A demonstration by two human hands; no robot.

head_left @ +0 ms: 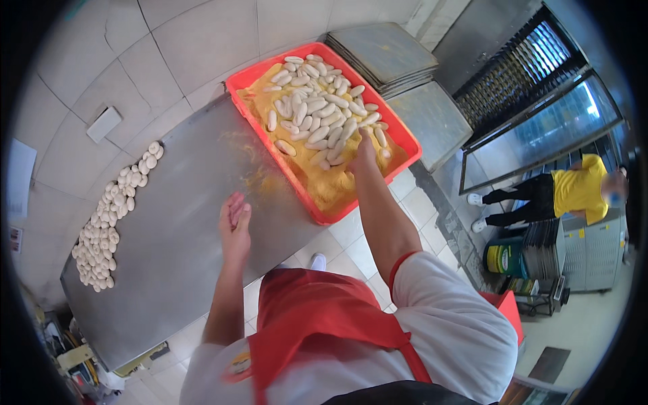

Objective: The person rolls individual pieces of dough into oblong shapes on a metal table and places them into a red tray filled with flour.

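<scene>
A red plastic tray (317, 209) holds yellow crumbs or powder (317, 179) with many long, pale dough pieces (320, 111) heaped on it. My right hand (363, 154) reaches down into the tray at the near right edge of the heap, next to some dough pieces. Its fingers are mostly hidden, so their grip does not show. Over the metal table, left of the tray, my left hand (235, 217) hovers with loosely bent fingers and the thumb apart; I see nothing in it.
Round white dough balls (104, 229) lie in a long cluster along the left side of the metal table (182, 223). Flat metal trays (385, 54) are stacked beyond the red tray. At the right, a person (574, 189) in a yellow shirt stands near a glass-doored cabinet (540, 131).
</scene>
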